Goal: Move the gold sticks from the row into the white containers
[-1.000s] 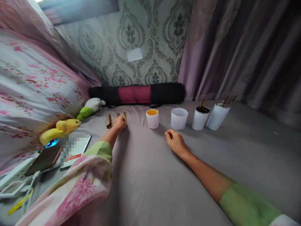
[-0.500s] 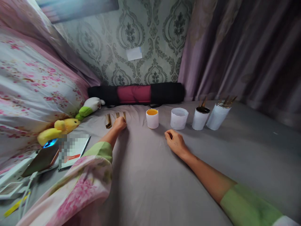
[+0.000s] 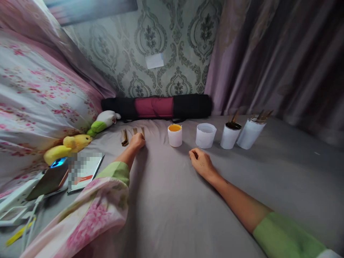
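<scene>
My left hand rests closed on the grey sheet. Two small bundles of thin brown sticks show just behind it, and its fingers are turned away, so what they hold is hidden. A third bundle of brown sticks lies to its left. My right hand is curled loosely with nothing visible in it. Ahead of it are a white cup with an orange inside and a wider white cup. Farther right, a dark-mouthed white can and a taller white container both have brown sticks poking out.
A black and maroon roll lies along the patterned wall. On the left are plush toys, a tablet, a phone, a white power strip and cables. Curtains hang on both sides.
Both hands keep the same pose and place beside the cups and sticks. The whole view has shifted very slightly.
</scene>
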Action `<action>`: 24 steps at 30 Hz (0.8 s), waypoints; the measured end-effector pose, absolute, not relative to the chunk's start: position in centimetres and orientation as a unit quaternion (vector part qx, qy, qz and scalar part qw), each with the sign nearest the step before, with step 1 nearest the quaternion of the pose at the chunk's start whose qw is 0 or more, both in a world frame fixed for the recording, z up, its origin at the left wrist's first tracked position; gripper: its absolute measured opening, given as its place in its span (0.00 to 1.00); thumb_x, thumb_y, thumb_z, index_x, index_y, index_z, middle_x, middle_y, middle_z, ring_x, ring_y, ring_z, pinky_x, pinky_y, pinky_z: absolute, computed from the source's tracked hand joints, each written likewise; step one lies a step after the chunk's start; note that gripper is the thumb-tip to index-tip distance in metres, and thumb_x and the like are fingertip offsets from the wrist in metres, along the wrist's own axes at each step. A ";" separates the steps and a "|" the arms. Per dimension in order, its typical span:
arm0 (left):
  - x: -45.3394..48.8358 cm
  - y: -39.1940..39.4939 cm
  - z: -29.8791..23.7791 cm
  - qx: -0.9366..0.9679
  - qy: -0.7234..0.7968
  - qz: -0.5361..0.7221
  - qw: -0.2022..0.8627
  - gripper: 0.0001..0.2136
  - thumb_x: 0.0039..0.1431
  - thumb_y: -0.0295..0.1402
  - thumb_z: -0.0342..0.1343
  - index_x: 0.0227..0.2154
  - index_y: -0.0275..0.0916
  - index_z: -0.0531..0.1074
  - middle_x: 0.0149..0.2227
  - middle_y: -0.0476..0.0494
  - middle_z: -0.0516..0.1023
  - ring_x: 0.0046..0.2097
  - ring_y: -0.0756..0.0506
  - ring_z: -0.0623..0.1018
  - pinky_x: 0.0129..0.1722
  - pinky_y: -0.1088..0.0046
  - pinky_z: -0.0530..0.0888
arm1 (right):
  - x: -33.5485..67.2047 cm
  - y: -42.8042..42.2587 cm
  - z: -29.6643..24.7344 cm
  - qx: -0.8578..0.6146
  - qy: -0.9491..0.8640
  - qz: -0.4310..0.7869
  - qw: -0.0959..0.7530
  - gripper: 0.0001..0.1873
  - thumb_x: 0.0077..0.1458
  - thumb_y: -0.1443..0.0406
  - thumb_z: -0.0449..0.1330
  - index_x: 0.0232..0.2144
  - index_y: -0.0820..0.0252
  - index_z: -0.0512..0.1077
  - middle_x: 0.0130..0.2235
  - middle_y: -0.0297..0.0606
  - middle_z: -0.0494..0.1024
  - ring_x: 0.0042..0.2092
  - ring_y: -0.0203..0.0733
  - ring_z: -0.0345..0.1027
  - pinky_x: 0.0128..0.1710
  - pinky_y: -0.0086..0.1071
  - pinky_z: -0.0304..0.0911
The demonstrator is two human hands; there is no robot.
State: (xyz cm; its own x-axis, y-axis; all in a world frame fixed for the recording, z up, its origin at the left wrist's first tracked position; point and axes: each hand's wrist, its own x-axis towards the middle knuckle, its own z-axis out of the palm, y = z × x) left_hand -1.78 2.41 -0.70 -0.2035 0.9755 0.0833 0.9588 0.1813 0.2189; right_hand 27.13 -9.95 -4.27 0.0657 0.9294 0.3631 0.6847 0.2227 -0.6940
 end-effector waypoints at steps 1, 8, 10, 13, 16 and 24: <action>-1.8 2.4 -0.7 0.630 0.768 0.112 0.038 0.13 0.44 0.27 0.51 0.35 0.36 0.73 0.40 0.34 0.74 0.43 0.39 0.72 0.40 0.69 0.68 | 27.1 -10.0 -4.3 -0.606 -0.666 0.150 0.408 0.12 0.53 0.61 0.48 0.29 0.59 0.70 0.28 0.38 0.75 0.30 0.38 0.66 0.31 0.28 0.55; -1.6 2.1 -0.4 0.628 0.768 0.114 0.041 0.13 0.44 0.28 0.52 0.35 0.37 0.73 0.40 0.35 0.74 0.43 0.39 0.73 0.40 0.68 0.68 | 27.1 -9.9 -4.3 -0.605 -0.667 0.148 0.409 0.13 0.53 0.61 0.47 0.29 0.60 0.70 0.28 0.38 0.75 0.29 0.37 0.66 0.30 0.28 0.55; -1.6 2.1 -0.3 0.629 0.768 0.115 0.043 0.12 0.43 0.27 0.52 0.33 0.38 0.74 0.39 0.36 0.74 0.43 0.39 0.73 0.40 0.68 0.68 | 27.1 -9.9 -4.3 -0.604 -0.667 0.149 0.410 0.13 0.53 0.61 0.47 0.29 0.60 0.70 0.28 0.38 0.75 0.30 0.37 0.66 0.31 0.28 0.55; -1.6 2.0 -0.2 0.627 0.769 0.120 0.045 0.11 0.43 0.27 0.52 0.32 0.39 0.74 0.38 0.36 0.75 0.43 0.39 0.73 0.39 0.68 0.68 | 27.1 -9.9 -4.2 -0.604 -0.667 0.152 0.409 0.13 0.53 0.61 0.47 0.30 0.60 0.70 0.29 0.39 0.75 0.30 0.37 0.66 0.31 0.28 0.56; -1.7 2.0 -0.2 0.623 0.770 0.128 0.047 0.11 0.44 0.28 0.52 0.32 0.39 0.74 0.38 0.37 0.75 0.42 0.39 0.73 0.38 0.69 0.68 | 27.1 -10.0 -4.1 -0.604 -0.668 0.153 0.408 0.13 0.53 0.61 0.47 0.30 0.60 0.70 0.29 0.39 0.75 0.30 0.38 0.66 0.31 0.28 0.56; -1.7 1.9 -0.4 0.615 0.775 0.141 0.049 0.10 0.43 0.28 0.54 0.31 0.39 0.74 0.37 0.37 0.75 0.41 0.40 0.73 0.38 0.70 0.68 | 27.1 -10.0 -4.3 -0.601 -0.668 0.148 0.414 0.14 0.53 0.61 0.47 0.29 0.60 0.70 0.29 0.39 0.75 0.30 0.37 0.66 0.30 0.28 0.55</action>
State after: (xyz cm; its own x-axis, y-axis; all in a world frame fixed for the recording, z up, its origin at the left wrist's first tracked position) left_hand -1.66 1.92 -0.44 -0.2399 0.9659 0.0978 0.9382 0.2048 0.2789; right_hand 27.11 -9.99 -4.26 0.0647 0.9248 0.3750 0.6792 0.2345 -0.6955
